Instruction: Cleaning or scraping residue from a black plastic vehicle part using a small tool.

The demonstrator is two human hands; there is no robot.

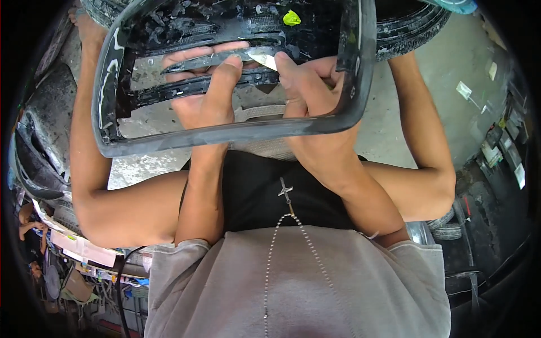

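A dark plastic grille (231, 137) with a thick rounded rim and several slats lies in front of me, dusty and smeared with pale residue. My left hand (217, 98) reaches into its opening and grips a grey-smeared slat (197, 61), thumb on top and fingers behind. In my right hand (315, 96), beside the slat's right end, I pinch a flat pale pointed piece (264, 58). Its tip touches or nearly touches the slat near my left thumb; the rest is hidden by my fingers. A yellow-green blob (292, 18) sits on the grille's far dark panel.
Behind the grille lies a tyre (414, 31) at the right, with part of another tyre (107, 10) at the left. A dusty dark moulded part (45, 124) stands at far left. Another person (32, 228) is at lower left near cluttered shelves. Scraps (499, 141) lie at right.
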